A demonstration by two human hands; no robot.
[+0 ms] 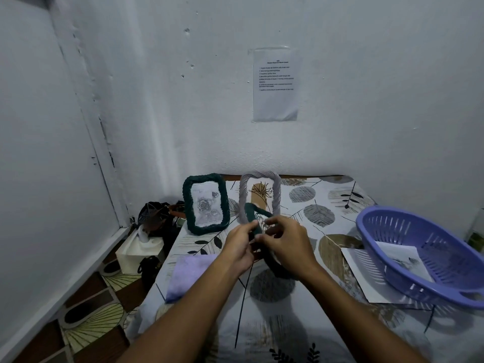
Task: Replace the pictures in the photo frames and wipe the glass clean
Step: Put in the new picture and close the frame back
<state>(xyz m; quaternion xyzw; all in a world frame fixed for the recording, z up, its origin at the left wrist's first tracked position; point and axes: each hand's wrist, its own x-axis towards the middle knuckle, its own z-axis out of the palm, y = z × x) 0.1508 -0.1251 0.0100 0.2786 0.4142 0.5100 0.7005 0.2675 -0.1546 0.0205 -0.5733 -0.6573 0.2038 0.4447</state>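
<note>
**Both hands on a dark green frame, mid-worktop**

Nearest: two forearms reach in over the worktop, covered with a leaf-print cloth. Left hand grips the left edge of a dark green frame, fingers curled round it. Right hand works at the same frame from the right, fingertips pinching something at its middle; what exactly, cannot tell. Frame is held off the worktop, tilted, its lower part hidden behind the right hand.

Left edge of worktop: a purple cloth lying flat. Right edge: a purple basket with a printed picture inside, the basket sitting on a white sheet.

Back edge: a second dark green frame standing upright with a rose drawing in it; just beside it to the right, a grey frame standing upright, the tablecloth pattern showing through its opening.

Floor at left: tissue box, dark bags. Wall behind: a taped paper notice.
</note>
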